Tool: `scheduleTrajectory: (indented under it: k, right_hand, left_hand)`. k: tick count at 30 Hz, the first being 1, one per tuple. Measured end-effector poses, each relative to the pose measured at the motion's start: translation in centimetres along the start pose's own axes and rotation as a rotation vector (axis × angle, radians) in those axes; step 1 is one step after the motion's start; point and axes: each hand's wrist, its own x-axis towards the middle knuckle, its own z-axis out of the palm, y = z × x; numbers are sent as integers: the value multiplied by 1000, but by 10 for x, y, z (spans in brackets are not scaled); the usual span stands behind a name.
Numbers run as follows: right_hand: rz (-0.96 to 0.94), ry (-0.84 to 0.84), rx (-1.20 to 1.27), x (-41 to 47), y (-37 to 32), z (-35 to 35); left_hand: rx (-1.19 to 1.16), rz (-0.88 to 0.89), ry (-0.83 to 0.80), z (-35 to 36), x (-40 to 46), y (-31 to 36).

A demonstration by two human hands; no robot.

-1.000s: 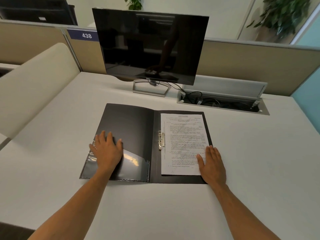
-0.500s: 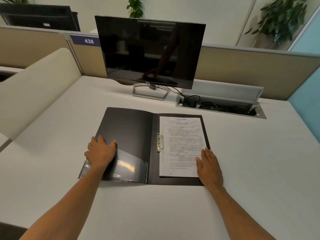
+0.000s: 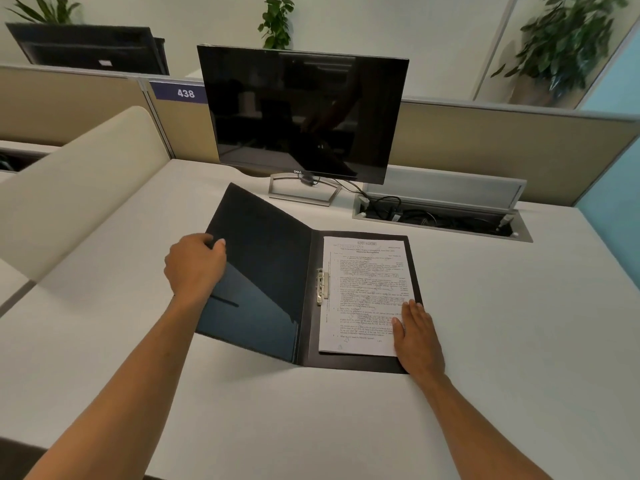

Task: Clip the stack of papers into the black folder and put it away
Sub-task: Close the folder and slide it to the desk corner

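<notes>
Folder cover gripped by left hand, right hand flat on papers

Even, soft indoor light, fairly bright, no hard source visible. Faint shadows under both forearms on the desk. Bluish sheen on the black folder inner cover; dim reflections in the dark monitor. Plant top right is motion-blurred. Wide-angle bending at edges; printed text unreadable.

Office cubicle: monitor, partition (tag 438).
</notes>
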Motion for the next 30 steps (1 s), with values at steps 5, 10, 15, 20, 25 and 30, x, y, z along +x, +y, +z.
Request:
scheduleTrajectory:
  k: [5,10,15,20,25,30]
  right_hand:
    - [-3,4,19,-1,-1,0]
    - [-9,16,33,-4,0,1]
    - [-12,21,65,-9,-2,1]
    - [-12,-7,196,-12,-1,-5]
    - [55,22,608,-17,-6,-33]
    - [152,-65,963,-16,4,-62]
  left_hand:
    - [-143,46,-6,-20,-4,35]
    - [-280,29,-170,-34,-11,66]
    - [-488,147,-349,-30,-23,87]
    - [-640,317,-482,-10,-54,106]
    - [-660,438,-845,18,-81,113]
    - [-511,351,-871,52,-94,101]
